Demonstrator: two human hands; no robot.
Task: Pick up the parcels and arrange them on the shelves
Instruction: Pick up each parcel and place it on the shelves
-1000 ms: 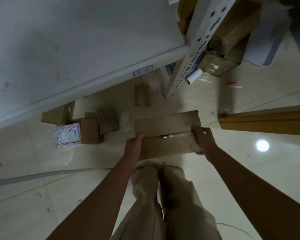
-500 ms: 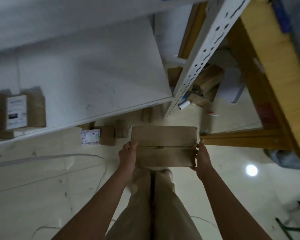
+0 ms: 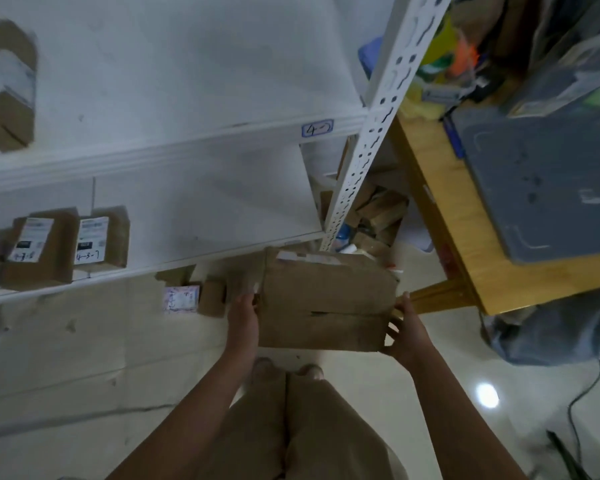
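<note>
Held parcel (image 3: 326,299): you have plain brown cardboard. Shelves (image 3: 187,81): white. Upright (image 3: 378,126): white, rows of dark slots. Shelf-edge label (image 3: 317,128): white, blue border. Shelved parcels (image 3: 39,251): brown, white labels, black print. Floor parcel (image 3: 182,298): white, pinkish pattern. Your trousers (image 3: 291,427): beige. Counter (image 3: 440,202): yellow-tan wood. Floor (image 3: 84,358): pale cream.

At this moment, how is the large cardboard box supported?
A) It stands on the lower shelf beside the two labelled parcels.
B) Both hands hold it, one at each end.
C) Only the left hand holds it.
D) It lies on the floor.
B: the left hand holds the left end of the cardboard box and the right hand holds its right end.
</note>
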